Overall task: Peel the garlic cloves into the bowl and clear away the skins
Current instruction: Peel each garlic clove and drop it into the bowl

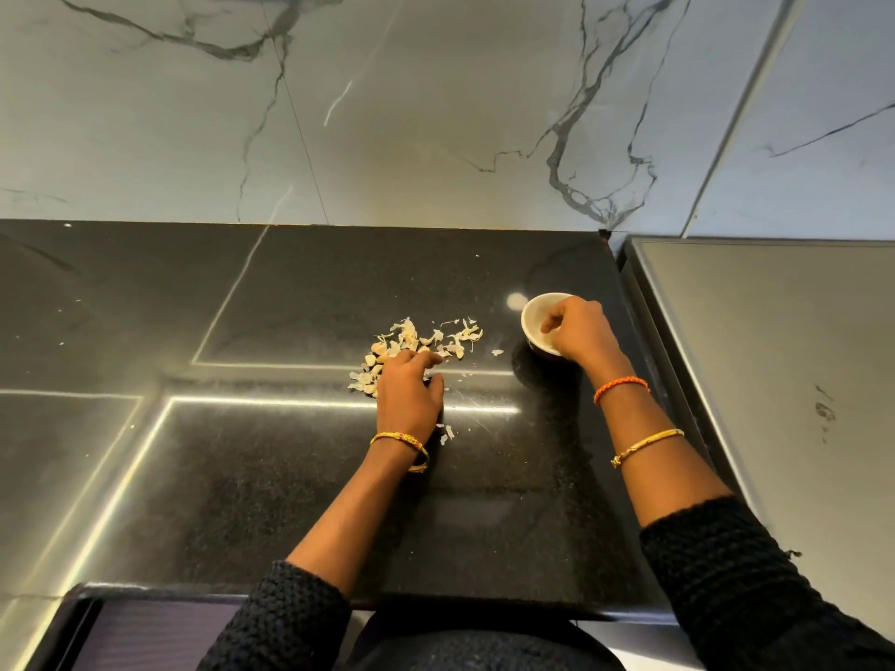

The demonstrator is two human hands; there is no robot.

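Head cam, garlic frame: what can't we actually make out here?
- Inside of the bowl: head view, the right hand covers most of it; any cloves in it are unseen.
- What the right hand's fingertips hold, if anything: hidden inside the bowl.
- Pile of garlic skins: too small to tell cloves from skins; the left hand covers its near part.
- Left hand's grip: fingertips hidden.

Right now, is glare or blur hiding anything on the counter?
Head view: bright strip-light reflections streak the glossy black counter, one crossing beside the left hand; the garlic skins stay readable; the right hand covers much of the bowl; wide-angle bending at edges.
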